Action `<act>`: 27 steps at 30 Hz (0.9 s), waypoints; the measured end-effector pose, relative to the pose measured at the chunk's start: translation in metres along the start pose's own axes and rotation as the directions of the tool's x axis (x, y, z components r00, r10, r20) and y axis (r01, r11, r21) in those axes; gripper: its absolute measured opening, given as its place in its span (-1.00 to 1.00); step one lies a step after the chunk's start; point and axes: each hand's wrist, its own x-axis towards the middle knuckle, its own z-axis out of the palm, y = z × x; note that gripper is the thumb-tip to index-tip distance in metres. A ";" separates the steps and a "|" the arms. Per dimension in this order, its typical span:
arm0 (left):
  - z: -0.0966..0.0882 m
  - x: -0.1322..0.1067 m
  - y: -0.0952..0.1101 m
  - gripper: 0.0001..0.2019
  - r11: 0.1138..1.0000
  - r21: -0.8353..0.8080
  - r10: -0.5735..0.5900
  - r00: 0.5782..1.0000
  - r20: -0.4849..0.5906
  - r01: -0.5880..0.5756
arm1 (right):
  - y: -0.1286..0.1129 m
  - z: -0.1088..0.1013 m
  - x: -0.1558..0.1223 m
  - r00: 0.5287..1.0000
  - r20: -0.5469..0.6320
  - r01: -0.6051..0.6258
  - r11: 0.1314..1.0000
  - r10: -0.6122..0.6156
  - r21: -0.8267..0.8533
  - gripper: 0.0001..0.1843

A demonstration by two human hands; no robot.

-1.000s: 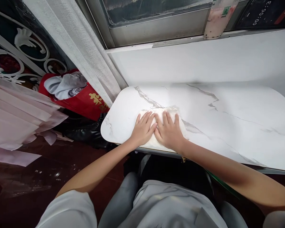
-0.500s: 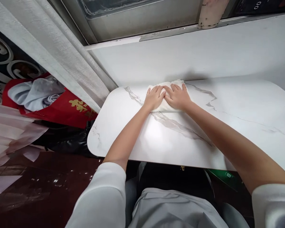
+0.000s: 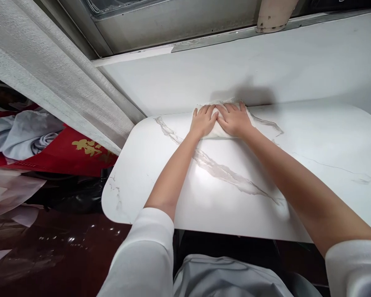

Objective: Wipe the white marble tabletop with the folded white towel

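A folded white cloth [image 3: 219, 132] lies on a white marble-patterned table [image 3: 148, 173], close to the wall at its back edge. My left hand [image 3: 203, 123] rests flat on the cloth's left part, fingers stretched forward. On its right part my right hand [image 3: 235, 121] also presses down flat with the fingers spread. The two thumbs nearly meet over the middle of the cloth. Both palms hide much of it, and its far edge shows just past my fingertips.
A white wall panel [image 3: 173, 82] rises behind the table, under a metal-framed window [image 3: 173, 24]. At the left stand a pale textured post [image 3: 64, 78] and a red bag [image 3: 80, 152] holding grey cloth [image 3: 27, 130]. The dark red floor [image 3: 80, 255] is glossy.
Both hands have slid the cloth a little forward across the table, closer to the wall. The view has shifted slightly, so the bag sits farther left.
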 end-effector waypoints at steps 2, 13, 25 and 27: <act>-0.001 -0.006 0.003 -0.49 1.000 0.010 0.006 1.000 0.012 -0.006 | -0.003 -0.001 -0.007 1.000 0.019 -0.024 1.000 0.024 -0.010 -0.34; -0.004 -0.097 0.055 -0.49 0.997 0.013 0.071 0.996 0.062 -0.071 | -0.030 -0.035 -0.117 0.988 0.137 -0.061 0.992 0.076 -0.112 -0.31; -0.008 -0.211 0.122 -0.46 0.995 -0.006 0.096 0.994 0.050 -0.096 | -0.041 -0.061 -0.241 0.998 0.043 0.042 0.987 -0.036 -0.154 -0.34; -0.007 -0.217 0.128 -0.45 0.996 -0.005 0.092 0.995 0.043 -0.092 | -0.040 -0.062 -0.249 0.998 0.036 0.053 0.986 -0.048 -0.157 -0.35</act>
